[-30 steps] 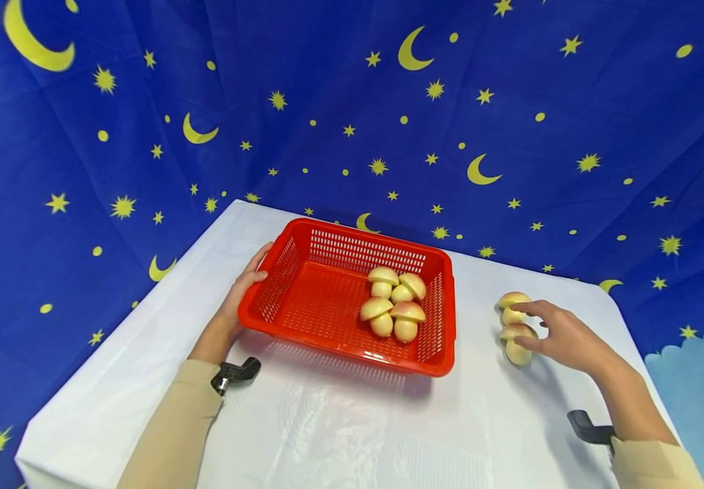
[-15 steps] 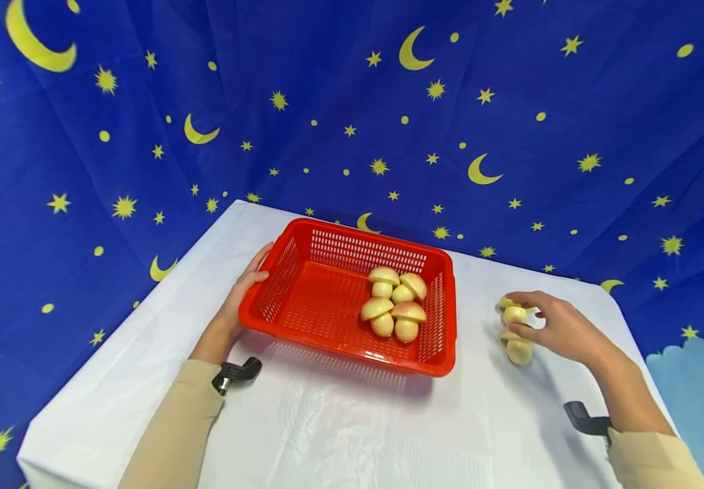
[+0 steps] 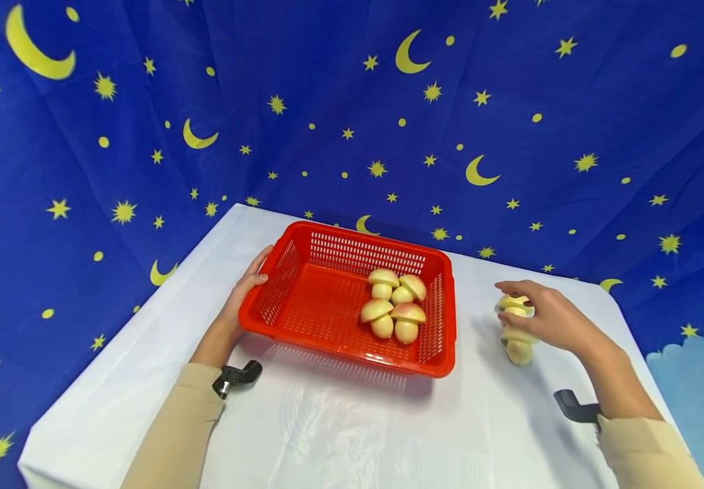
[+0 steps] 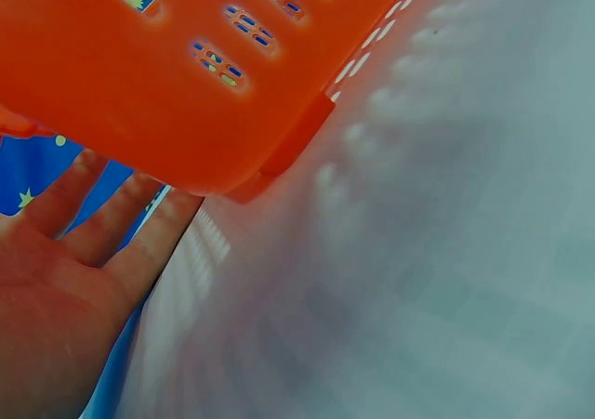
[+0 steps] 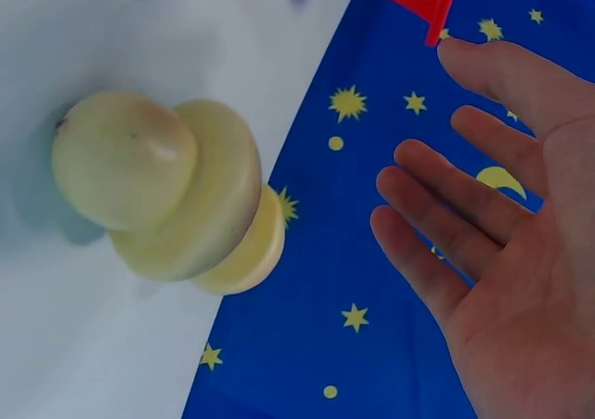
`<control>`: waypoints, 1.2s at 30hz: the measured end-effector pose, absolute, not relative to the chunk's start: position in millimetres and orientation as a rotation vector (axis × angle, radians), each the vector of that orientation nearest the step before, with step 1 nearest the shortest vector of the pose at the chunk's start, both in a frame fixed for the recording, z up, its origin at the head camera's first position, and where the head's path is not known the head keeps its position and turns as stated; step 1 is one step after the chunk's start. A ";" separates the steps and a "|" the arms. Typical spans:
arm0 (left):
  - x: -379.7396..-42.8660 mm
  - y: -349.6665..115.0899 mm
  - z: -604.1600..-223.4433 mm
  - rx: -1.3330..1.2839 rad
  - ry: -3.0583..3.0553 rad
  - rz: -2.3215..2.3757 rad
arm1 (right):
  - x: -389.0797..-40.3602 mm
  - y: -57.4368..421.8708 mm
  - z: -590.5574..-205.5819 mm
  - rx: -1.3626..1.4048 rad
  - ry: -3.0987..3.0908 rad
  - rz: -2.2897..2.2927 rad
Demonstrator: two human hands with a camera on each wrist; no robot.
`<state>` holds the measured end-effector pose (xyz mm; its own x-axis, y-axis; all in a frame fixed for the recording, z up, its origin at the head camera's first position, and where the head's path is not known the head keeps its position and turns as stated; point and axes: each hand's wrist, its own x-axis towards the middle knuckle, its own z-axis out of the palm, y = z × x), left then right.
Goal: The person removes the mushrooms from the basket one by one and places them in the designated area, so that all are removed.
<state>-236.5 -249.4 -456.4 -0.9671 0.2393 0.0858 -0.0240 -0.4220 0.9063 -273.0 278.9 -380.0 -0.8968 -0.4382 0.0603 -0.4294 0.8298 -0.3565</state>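
My left hand (image 3: 242, 295) holds the left end of the red plastic basket (image 3: 303, 350), thumb over the rim and fingers along the outside. In the left wrist view its fingers (image 4: 116, 216) lie rather straight against the basket wall. Four-sided and slotted, the basket contains several toy mushrooms (image 3: 406, 331), cream with faintly pink caps, grouped at its right end. Two more mushrooms stand in line on the table at the right, the nearer mushroom (image 3: 519, 351) and the farther mushroom (image 3: 516, 302). Above them hovers my right hand (image 3: 556, 319), fingers spread from the thumb, palm bare in the right wrist view.
A white cloth covers the table (image 3: 352, 435). Behind it hangs a blue curtain (image 3: 303, 68) with yellow moons and stars, close to the table's far edge. A dark wrist camera (image 3: 575, 406) juts from the right wrist, another from the left.
My right hand has moved slightly away from me and to the left over the two table mushrooms, which stay put. My left hand and the basket keep their place.
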 end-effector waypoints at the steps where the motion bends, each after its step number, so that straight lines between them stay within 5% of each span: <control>1: -236.7 -249.0 -456.3 0.304 1.592 2.505 | -272.9 277.8 -379.5 -0.709 2.979 -0.571; 36: -235.6 -250.2 -460.0 0.344 1.553 2.502 | -273.8 244.0 -378.8 -0.727 2.960 -0.582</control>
<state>-235.6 -250.2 -460.0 -0.9576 0.2694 0.1022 -0.0279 -0.4398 0.8977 -273.8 244.0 -378.8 -0.8894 -0.4542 0.0510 -0.4397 0.8198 -0.3668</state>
